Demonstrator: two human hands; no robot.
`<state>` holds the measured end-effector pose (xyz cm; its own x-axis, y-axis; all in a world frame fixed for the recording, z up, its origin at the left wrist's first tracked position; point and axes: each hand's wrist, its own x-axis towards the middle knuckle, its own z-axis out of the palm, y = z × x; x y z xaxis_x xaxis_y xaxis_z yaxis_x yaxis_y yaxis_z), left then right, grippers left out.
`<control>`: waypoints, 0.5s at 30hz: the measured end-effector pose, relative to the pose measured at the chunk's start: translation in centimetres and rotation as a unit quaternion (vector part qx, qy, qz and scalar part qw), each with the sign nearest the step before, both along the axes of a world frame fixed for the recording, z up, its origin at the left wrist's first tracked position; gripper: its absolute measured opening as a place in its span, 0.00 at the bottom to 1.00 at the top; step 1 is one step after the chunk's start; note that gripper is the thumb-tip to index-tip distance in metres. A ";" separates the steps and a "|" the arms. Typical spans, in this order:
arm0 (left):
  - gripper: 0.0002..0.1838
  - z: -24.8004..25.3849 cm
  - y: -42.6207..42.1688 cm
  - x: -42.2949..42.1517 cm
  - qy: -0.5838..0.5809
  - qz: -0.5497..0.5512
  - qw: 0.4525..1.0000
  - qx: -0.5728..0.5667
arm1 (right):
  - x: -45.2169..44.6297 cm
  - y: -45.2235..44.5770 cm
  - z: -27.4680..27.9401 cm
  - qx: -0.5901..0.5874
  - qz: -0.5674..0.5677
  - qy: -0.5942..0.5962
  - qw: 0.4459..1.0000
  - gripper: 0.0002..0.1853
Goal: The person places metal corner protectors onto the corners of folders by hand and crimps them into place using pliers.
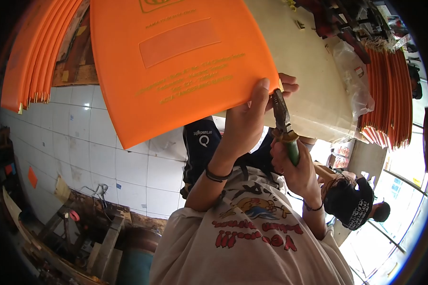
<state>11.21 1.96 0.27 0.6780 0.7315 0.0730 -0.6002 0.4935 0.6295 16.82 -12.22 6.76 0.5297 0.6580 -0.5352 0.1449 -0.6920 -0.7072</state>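
An orange plastic folder cover (180, 61) with gold lettering and a clear label window fills the upper middle of the view. My left hand (247, 114) grips it by the near right corner, thumb on top and fingers behind. At that corner sits a small gold metal corner piece (281, 86). My right hand (295, 166) is closed around the green handles of a pair of pliers (282, 114). The pliers' jaws point up and are at the corner piece; whether they clamp it I cannot tell.
A pale work table (314, 80) lies behind the cover, with small gold pieces (299, 24) on it and clear plastic (354, 78) at its edge. Orange cover stacks stand left (38, 57) and right (387, 95). Another person (349, 199) is at the right, over white floor tiles (128, 175) leftward.
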 end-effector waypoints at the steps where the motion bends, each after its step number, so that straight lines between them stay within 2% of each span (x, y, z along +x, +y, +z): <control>1: 0.20 -0.1 0.1 0.0 0.001 0.002 1.000 0.006 | 0.1 0.0 0.0 -0.007 0.004 -0.006 1.000 0.12; 6: 0.22 0.4 0.2 -0.3 0.014 -0.013 1.000 0.008 | -0.4 -0.4 -0.1 0.058 -0.006 -0.014 0.998 0.12; 9: 0.21 0.3 0.2 -0.2 0.012 -0.008 1.000 0.022 | -0.7 -0.3 1.2 0.036 -0.041 0.048 0.997 0.13; 13: 0.20 0.7 0.1 -0.4 0.011 -0.005 1.000 0.007 | -0.2 -1.2 0.5 0.044 -0.016 0.120 0.992 0.19; 15: 0.19 0.7 0.1 -0.3 0.012 0.002 1.000 0.002 | 0.3 -1.9 0.4 0.071 0.033 0.104 0.991 0.20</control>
